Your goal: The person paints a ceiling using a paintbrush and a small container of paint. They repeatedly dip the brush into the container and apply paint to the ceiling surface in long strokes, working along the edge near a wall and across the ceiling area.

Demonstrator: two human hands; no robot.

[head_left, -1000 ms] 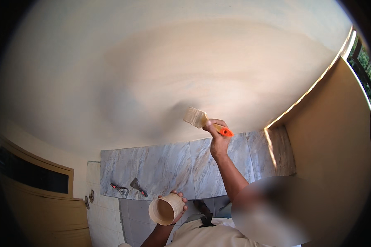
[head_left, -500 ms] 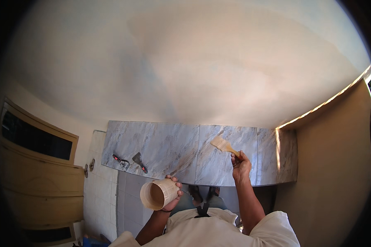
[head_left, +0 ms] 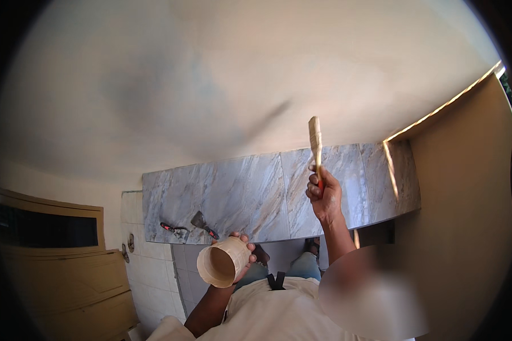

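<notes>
My left hand (head_left: 246,250) is closed around a cream-coloured round tub (head_left: 226,262), tilted so that its mouth faces the lower left. Brownish paint or a similar coating shows inside it. In my right hand (head_left: 326,196) is a paintbrush (head_left: 316,142), gripped by the handle with its bristles up. The brush appears edge-on, in front of the pale wall (head_left: 256,68); whether the bristles touch the wall I cannot tell. A dark shadow lies on the wall left of the brush.
A grey marbled counter (head_left: 239,187) runs along the wall's foot. On its left part lie a scraper (head_left: 203,223) and another red-and-black-handled tool (head_left: 173,228). A brown wall (head_left: 455,199) closes the right side, and a wooden cabinet or door (head_left: 68,284) stands at left.
My right hand has raised the paintbrush from over the counter toward the wall and turned it bristles-up, edge-on. My left hand still holds the tub, and the view has shifted slightly.
</notes>
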